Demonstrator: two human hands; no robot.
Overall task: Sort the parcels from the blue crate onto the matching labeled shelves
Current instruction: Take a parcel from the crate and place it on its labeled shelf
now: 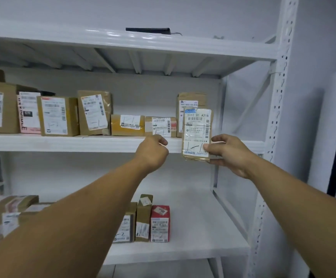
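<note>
Far left of the left grip (153, 151), on the middle shelf (62, 143): a row of brown cardboard cartons with one pink mailer (29, 115) among them, white labels facing out. One tilted carton (95, 113) leans, its tape glossy and wrinkled.

Just above the left grip: two low boxes, one wrapped in yellow tape (128, 125), one plain (161, 127).

Left grip: fingers curled in, nothing seen in them, knuckles at the shelf's front lip. Cannot tell whether it touches the lip.

Below it, on the lower shelf (203, 227): narrow upright brown boxes and a red box (160, 223), standing close together.

Right grip (229, 155): thumb on the label face, fingers behind, pinching the flat parcel (197, 133) at its lower right corner. Parcel is upright in the air before the shelf lip, not yet set down. Thin and rectangular, brown paper under clear shiny tape; label reads 501E. Behind its top, a taller carton (191, 99) ends the row. Blue crate not in view.

Risks, as judged:
- A corner pinch on slick tape could let the parcel pivot or slip when pushed in.
- Free room at the row's right end looks scant and is partly hidden, so sliding in could knock the taller carton.
- A thin parcel stood on edge may topple off the smooth painted metal.
- No shelf labels are visible, so the match cannot be checked.
</note>
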